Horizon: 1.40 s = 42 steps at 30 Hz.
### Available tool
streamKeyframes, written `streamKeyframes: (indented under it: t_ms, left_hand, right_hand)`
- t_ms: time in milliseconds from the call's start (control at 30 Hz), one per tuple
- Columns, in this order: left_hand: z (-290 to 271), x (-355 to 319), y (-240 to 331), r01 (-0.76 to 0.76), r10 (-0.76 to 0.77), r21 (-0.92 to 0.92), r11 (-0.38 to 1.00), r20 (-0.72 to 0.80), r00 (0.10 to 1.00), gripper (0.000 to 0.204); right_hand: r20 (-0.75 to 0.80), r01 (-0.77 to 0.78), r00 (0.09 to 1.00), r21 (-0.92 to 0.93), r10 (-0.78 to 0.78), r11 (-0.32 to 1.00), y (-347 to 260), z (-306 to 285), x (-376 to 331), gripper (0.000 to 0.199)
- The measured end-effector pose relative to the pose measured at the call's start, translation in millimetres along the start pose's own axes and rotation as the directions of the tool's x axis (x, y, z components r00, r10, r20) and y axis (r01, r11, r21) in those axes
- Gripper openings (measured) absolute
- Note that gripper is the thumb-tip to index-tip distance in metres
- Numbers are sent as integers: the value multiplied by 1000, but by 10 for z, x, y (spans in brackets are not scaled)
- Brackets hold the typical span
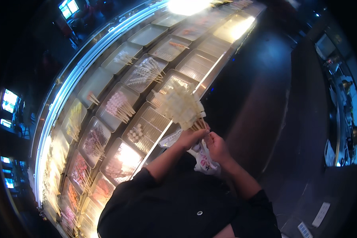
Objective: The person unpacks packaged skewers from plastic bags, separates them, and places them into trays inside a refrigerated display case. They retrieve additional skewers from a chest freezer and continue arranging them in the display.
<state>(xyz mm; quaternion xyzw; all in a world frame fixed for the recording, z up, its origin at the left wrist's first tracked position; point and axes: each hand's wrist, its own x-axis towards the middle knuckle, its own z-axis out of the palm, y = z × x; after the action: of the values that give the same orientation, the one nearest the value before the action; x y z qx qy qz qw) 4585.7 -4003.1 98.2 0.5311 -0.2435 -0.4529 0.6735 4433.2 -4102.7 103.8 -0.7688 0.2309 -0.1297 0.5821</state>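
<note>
A bundle of skewers (180,105) with pale, off-white pieces fanned at the top is held up in front of me, wooden sticks pointing down. My left hand (193,137) is closed around the sticks near their lower ends. Right beside it, my right hand (218,146) has its fingers pinched together by the stick ends; what lies between them is hidden. Below both hands hangs a white plastic bag (205,160) with a red print. Behind the bundle, a metal tray (156,95) is partly covered by it.
A long lit display counter runs diagonally on my left, with rows of metal trays. Among them are trays of pink skewers (119,106), white skewers (146,71) and red skewers (80,170). To my right lies dark floor (246,115); a shelf unit (347,107) stands at the far right.
</note>
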Motion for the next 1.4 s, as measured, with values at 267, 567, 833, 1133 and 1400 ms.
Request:
streamKeyframes:
  t_ms: [267,567,833,1133,1400]
  left_hand:
    - [-434,2359,511,20,-25,125,992,40,999,40]
    - [-1702,2533,682,8,-59,-87,996,-611,789,28]
    - [-1045,1911,721,-18,48,47,999,-999,7,23]
    - [-88,2189,537,-290,-74,90,953,-856,-511,13]
    - [94,2260,309,-296,-63,100,950,-866,-495,9]
  right_hand:
    - [287,-376,918,413,273,830,267,-1025,2398,40]
    - [222,-239,939,-131,263,962,1585,-987,5648,55]
    - [396,134,918,-333,9,933,2144,285,8422,68]
    - [550,-90,694,-573,464,815,1836,322,8925,72]
    - [368,255,925,-787,95,562,1827,-138,9370,44]
